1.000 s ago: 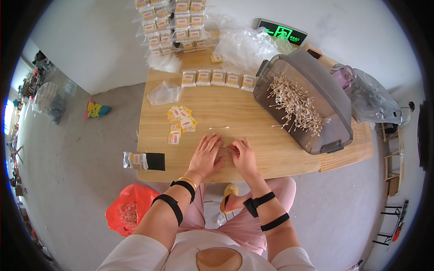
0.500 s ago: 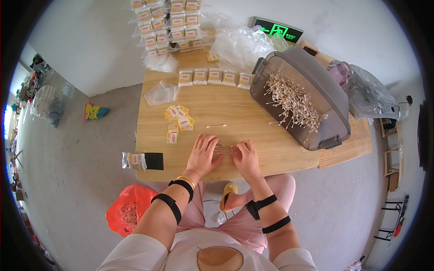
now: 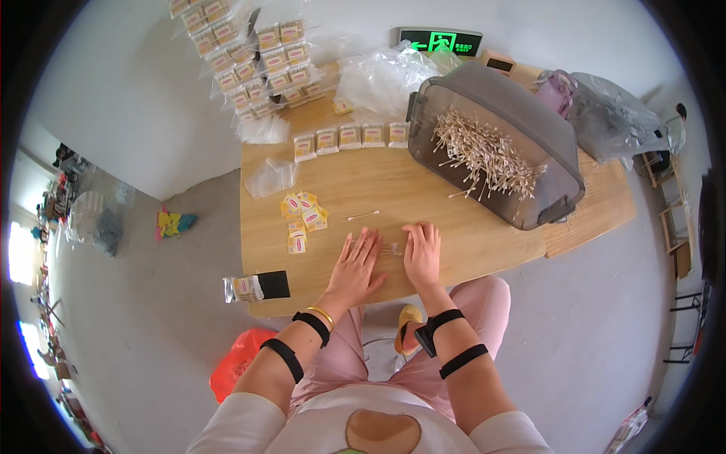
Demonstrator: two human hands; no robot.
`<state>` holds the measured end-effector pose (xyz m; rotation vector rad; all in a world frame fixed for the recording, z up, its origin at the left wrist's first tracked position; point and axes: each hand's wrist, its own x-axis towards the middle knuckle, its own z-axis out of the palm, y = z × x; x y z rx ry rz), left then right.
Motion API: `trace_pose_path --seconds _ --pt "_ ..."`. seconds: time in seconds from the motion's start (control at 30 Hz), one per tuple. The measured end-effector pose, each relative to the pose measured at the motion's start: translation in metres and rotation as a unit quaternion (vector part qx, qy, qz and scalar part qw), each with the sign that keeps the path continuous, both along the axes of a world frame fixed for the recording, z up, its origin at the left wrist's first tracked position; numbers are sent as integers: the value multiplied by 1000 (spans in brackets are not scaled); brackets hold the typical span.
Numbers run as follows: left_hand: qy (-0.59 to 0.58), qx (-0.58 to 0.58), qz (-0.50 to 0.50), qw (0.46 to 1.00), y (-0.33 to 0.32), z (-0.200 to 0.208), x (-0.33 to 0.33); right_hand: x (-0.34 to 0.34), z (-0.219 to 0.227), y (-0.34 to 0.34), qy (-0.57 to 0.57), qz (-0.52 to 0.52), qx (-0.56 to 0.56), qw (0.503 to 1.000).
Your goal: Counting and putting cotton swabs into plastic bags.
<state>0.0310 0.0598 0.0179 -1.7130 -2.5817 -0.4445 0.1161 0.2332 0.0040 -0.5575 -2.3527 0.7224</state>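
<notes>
A small bunch of cotton swabs [image 3: 391, 248] lies on the tabletop between my hands. My left hand [image 3: 355, 265] rests flat over its left end, fingers stretched out. To the right of the bunch, my right hand [image 3: 422, 256] stands on the table with its fingers side by side and slightly bent, touching or nearly touching the swab tips. Just beyond my hands lies a single cotton swab [image 3: 364, 216]. A loose pile of small yellow and white cards [image 3: 304, 210] is ahead of my left hand. A tipped grey plastic bin [image 3: 522, 98] holds a heap of loose swabs [image 3: 484, 155].
Filled swab packs [image 3: 349, 137] form a row at the back, before tall stacks of bagged packs [image 3: 219, 41]. Clear bags [image 3: 272, 179] lie at left. A partly filled pack [image 3: 246, 288] overhangs the left front edge. A red bag [image 3: 240, 363] is on the floor.
My left hand has flattened over the swabs, its fingers now straight. My right hand has straightened a little and moved slightly off the bunch. The whole view has shifted and turned.
</notes>
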Motion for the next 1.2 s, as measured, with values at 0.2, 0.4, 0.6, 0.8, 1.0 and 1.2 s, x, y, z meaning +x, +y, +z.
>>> trace_pose_path --seconds 0.2,0.4,0.6,0.8,1.0,1.2 --pt "16 -67 53 996 9 -8 2 1 0 -1 -10 -15 -4 1000" --pt "-11 -61 81 995 18 1 -6 1 1 -1 -11 -19 -15 1000" --pt "-70 3 91 993 30 -1 -43 2 1 -1 5 -15 -28 999" --pt "-58 -74 67 993 29 -1 -33 1 3 0 14 -11 -41 999" --pt "-27 -73 26 997 14 11 -3 3 1 1 8 -10 -37 999" --pt "45 -100 -10 994 6 -4 11 2 2 0 5 -12 -26 1000"
